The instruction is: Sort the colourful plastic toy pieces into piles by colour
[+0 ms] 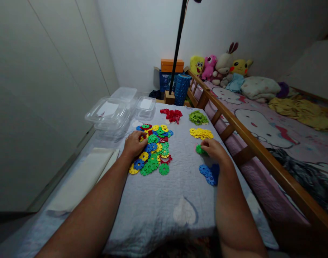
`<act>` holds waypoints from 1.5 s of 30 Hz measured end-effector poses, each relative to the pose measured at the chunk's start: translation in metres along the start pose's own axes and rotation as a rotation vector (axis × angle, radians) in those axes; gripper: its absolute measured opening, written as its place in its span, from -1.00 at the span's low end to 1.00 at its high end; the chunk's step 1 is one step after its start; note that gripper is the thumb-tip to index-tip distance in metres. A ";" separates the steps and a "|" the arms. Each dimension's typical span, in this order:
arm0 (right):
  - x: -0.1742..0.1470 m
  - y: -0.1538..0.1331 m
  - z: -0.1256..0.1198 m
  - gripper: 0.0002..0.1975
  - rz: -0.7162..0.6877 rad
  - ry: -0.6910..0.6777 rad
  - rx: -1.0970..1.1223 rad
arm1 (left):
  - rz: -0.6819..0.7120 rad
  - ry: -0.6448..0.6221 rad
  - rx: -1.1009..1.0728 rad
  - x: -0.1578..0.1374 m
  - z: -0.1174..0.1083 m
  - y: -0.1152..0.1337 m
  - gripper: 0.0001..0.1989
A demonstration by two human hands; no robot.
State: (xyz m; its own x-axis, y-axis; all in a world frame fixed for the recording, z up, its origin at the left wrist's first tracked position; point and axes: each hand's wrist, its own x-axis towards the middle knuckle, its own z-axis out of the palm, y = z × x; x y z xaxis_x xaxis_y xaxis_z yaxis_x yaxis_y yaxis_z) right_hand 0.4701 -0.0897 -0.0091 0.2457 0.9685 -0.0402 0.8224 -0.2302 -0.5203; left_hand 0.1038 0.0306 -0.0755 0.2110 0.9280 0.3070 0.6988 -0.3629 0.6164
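A mixed heap of notched plastic discs [152, 164] in green, blue, yellow and red lies mid-table. My left hand [135, 144] rests at the heap's left edge, fingers curled down among the discs; what they grip, if anything, is hidden. On the right, my right hand [214, 149] pinches a green notched disc [199, 149] just above the cloth. Beyond it lies a group of yellow discs [201, 133], and nearer me some blue discs [208, 174], partly covered by my right forearm. Farther back are a red pile of small plastic pieces [172, 115] and a light-green pile [198, 118].
Clear plastic containers [108, 113] stand at the back left, with folded cream cloth [81, 179] nearer me. A wooden bed rail [233, 123] runs along the right. Behind the table are a black pole [177, 46] and a blue foam roller [182, 89].
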 end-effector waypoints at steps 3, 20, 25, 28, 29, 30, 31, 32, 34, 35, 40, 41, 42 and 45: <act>0.001 0.007 0.001 -0.89 0.032 -0.009 -0.104 | 0.004 0.005 0.001 0.000 0.001 0.000 -0.68; -0.006 -0.065 0.066 -0.94 -0.436 0.025 -0.014 | 0.016 0.004 0.002 0.000 0.000 0.000 -0.67; -0.020 -0.094 0.100 -0.74 -0.499 0.014 -0.068 | 0.014 0.005 0.003 0.000 0.001 -0.002 -0.68; -0.021 -0.099 0.109 -0.69 -0.477 0.005 -0.116 | 0.015 0.007 0.002 0.000 0.001 -0.002 -0.70; -0.021 -0.100 0.111 -0.71 -0.469 0.001 -0.117 | 0.014 0.008 0.002 0.000 0.001 -0.001 -0.71; -0.020 -0.100 0.112 -0.72 -0.462 0.000 -0.107 | 0.012 0.009 0.002 0.000 0.001 -0.001 -0.71; -0.020 -0.099 0.113 -0.73 -0.457 0.000 -0.087 | 0.010 0.009 0.003 0.000 0.001 -0.001 -0.72; -0.019 -0.099 0.113 -0.74 -0.454 0.000 -0.057 | 0.007 0.008 0.004 0.000 0.000 0.000 -0.72; -0.018 -0.099 0.112 -0.74 -0.447 -0.001 0.014 | 0.002 0.002 0.006 0.000 -0.001 0.001 -0.71; -0.018 -0.099 0.112 -0.74 -0.439 -0.005 0.050 | 0.002 -0.002 0.006 0.000 -0.001 0.001 -0.71; -0.020 -0.100 0.106 -0.82 -0.375 -0.050 0.199 | -0.001 0.000 0.002 -0.001 -0.002 0.002 -0.72; -0.020 -0.100 0.104 -0.86 -0.367 -0.057 0.219 | -0.002 0.002 0.002 -0.001 -0.001 0.002 -0.72; -0.020 -0.100 0.103 -0.89 -0.362 -0.063 0.235 | -0.001 0.004 0.002 -0.001 -0.001 0.002 -0.73; -0.020 -0.097 0.098 -0.94 -0.352 -0.067 0.264 | 0.003 0.008 0.001 -0.001 0.000 0.001 -0.72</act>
State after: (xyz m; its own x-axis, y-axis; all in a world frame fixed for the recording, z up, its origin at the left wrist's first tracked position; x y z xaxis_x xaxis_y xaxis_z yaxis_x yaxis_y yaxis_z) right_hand 0.3354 -0.0778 -0.0412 -0.0668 0.9895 0.1278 0.6889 0.1384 -0.7115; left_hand 0.1041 0.0299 -0.0753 0.2079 0.9262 0.3145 0.6992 -0.3655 0.6144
